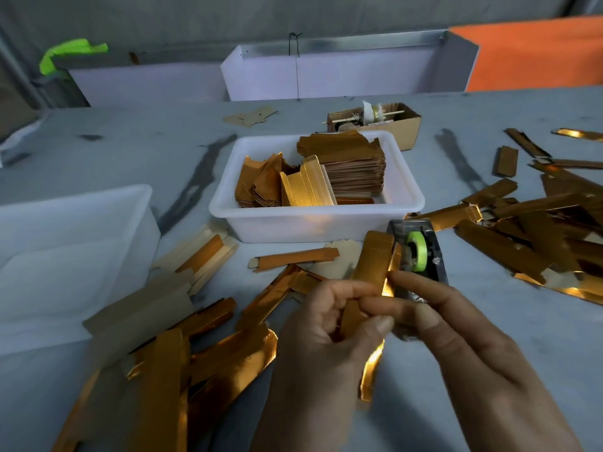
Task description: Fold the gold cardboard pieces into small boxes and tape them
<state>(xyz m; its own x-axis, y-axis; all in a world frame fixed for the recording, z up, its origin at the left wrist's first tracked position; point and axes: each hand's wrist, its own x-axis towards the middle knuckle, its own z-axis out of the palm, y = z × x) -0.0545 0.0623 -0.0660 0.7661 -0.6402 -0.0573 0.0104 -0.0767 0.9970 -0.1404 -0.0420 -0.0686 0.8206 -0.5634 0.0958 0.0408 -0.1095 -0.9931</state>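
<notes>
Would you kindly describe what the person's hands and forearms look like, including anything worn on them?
Both hands are bare: the left hand and the right hand show no gloves, rings or watch. No sleeves reach the visible wrists. The fingernails are short and plain.

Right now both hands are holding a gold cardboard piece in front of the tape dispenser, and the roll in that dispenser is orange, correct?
Not quite. The head view shows the roll in the tape dispenser is bright green, not orange. The rest holds: the left hand and right hand both hold a gold cardboard piece in front of the dispenser.
</notes>
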